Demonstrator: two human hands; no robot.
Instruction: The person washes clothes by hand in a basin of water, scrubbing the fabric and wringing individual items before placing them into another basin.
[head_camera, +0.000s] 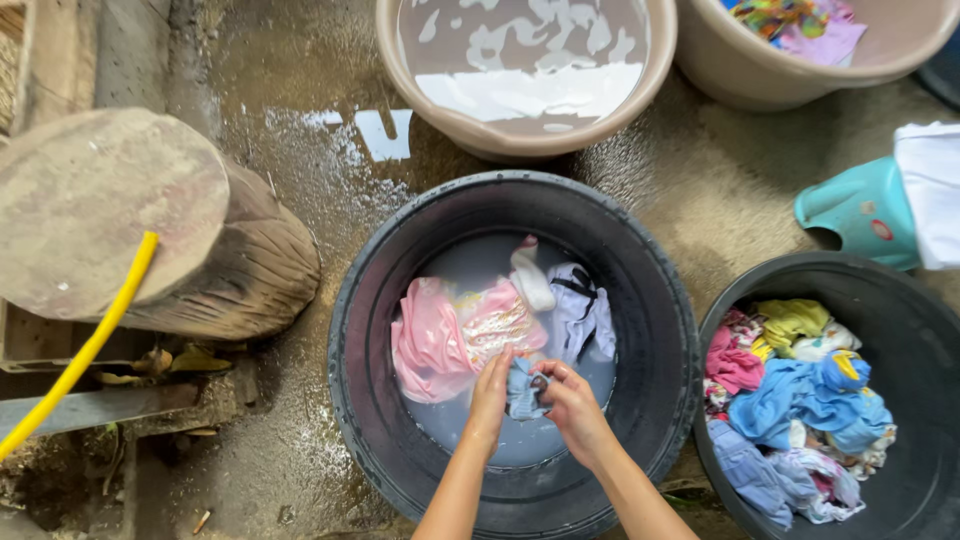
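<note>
Two hands, left hand (489, 392) and right hand (572, 398), clamp a small pale-blue wet cloth (522, 388) over the round black rubber washtub (513, 352); fingers largely hide the cloth, forearms cut off below.

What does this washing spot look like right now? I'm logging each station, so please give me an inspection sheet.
Surface: wet concrete ground, puddled near the tubs.
Job's things: small blue-grey cloth gripped over the black tub of cloudy water; pink garment and white garment soaking in it.
Clutter: second black tub heaped with coloured clothes; beige basin of water; another beige basin holding a few clothes; teal plastic container; wooden stump.
Grippers: left hand and right hand both closed on the cloth.
Cables: yellow hose across the stump.
Surroundings: dead leaves by the stump.
</note>
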